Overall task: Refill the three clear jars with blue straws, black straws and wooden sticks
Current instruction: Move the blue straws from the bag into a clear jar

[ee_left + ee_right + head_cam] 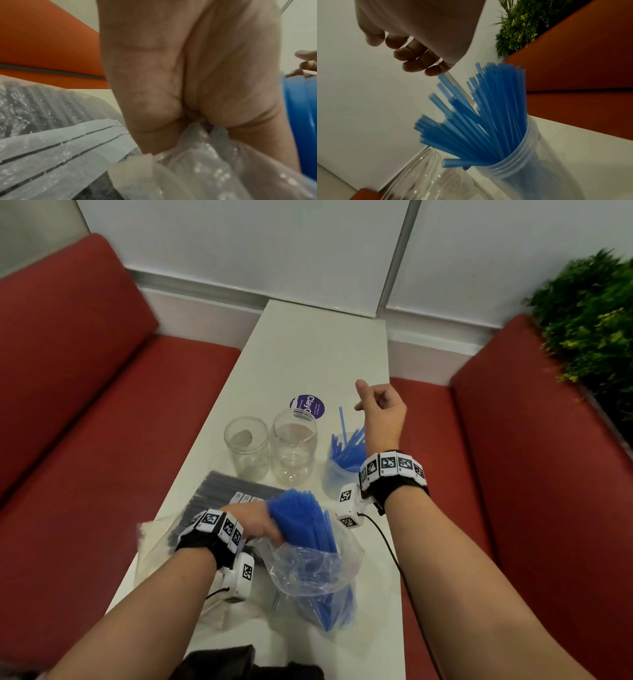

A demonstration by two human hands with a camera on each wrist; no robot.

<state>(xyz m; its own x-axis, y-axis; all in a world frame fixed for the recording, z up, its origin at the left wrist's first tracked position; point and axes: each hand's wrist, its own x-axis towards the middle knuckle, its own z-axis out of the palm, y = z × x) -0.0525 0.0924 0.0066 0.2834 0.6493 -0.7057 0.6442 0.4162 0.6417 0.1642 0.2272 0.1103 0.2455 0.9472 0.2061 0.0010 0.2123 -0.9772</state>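
Two empty clear jars (pixel 270 448) stand left on the counter (pixel 308 350). The left hand (pixel 255 520) grips the near bag of blue straws (pixel 308 529). At right, the third jar (pixel 530 169) holds blue straws; above it the right hand (pixel 382 405) hovers, fingers (pixel 412 54) loosely curled, holding nothing.

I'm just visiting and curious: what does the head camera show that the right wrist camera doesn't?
Only the head view shows the left hand gripping blue straws in a plastic bag, and the black straws pack. Only the right wrist view shows the right hand's curled fingers from below. Both show the jar of blue straws and the plant.
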